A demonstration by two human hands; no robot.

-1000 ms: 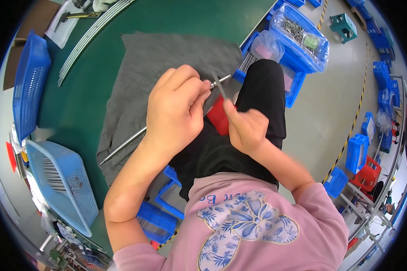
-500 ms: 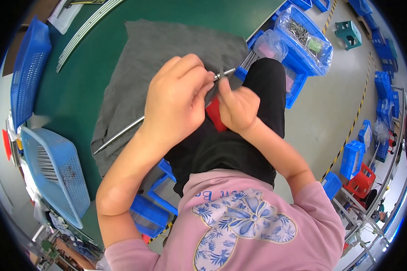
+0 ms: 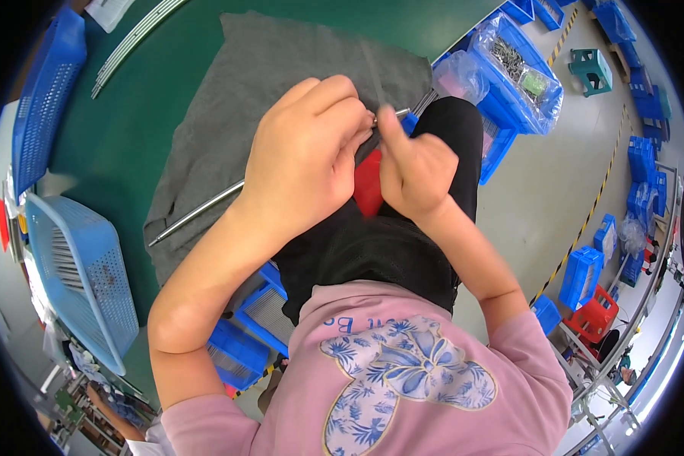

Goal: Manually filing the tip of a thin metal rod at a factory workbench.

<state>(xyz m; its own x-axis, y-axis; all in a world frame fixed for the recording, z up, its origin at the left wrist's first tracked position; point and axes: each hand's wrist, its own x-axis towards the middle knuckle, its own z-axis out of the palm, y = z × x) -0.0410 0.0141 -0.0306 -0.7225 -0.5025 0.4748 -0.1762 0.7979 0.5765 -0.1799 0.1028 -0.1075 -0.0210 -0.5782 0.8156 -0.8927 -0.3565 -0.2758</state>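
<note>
over the green table (image 3: 197, 83) a grey cloth (image 3: 228, 129) pads the rod (image 3: 197, 211). my left hand (image 3: 308, 156) is closed round the rod, steadying it. right hand (image 3: 414, 171) pinches at its tip (image 3: 397, 113).

Shiny smooth metal rod (image 3: 197, 213), matt grey cloth (image 3: 228, 121), perforated blue plastic basket (image 3: 83, 281)

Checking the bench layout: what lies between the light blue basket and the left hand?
In the head view, bare green table, then grey cloth with a metal rod.
</note>
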